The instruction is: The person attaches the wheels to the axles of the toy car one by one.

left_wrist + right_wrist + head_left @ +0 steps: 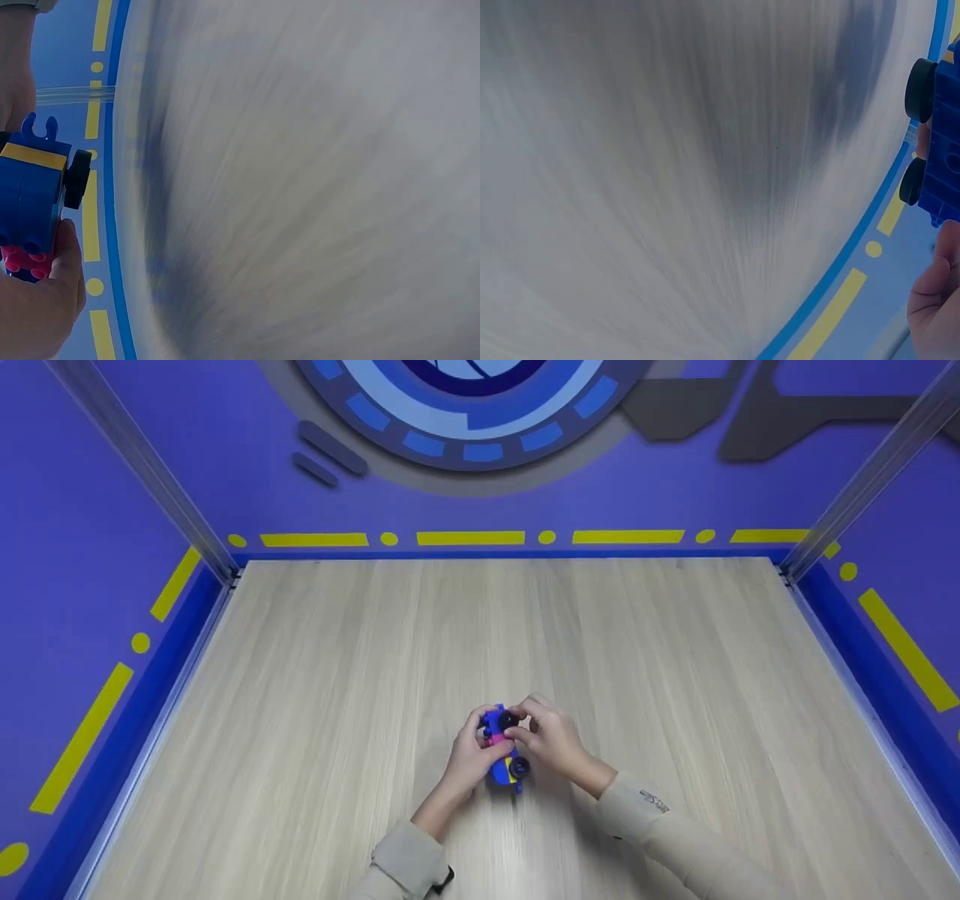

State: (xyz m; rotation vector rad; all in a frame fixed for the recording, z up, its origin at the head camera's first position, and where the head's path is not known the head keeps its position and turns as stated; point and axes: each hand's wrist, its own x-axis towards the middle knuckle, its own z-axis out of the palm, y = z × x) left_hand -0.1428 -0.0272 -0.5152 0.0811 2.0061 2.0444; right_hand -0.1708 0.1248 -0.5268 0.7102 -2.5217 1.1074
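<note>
A small toy car (500,775) built of blue, yellow and pink blocks, with black wheels, is held up over the table. My left hand (471,757) grips its side, the thumb lying across the pink block. In the left wrist view, that hand (37,315) holds the car (30,199) by the pink studded part. My right hand (553,739) has its thumb and curled fingers at the far black wheel (508,720). The right wrist view shows the blue underside (945,169), with the right hand's (937,300) fingertips against its lower end.
A light wood-grain table (337,660) spreads around the hands. Blue-purple panels (420,510) with yellow dashes stand along the back and both sides. Metal posts (142,457) rise at the rear corners.
</note>
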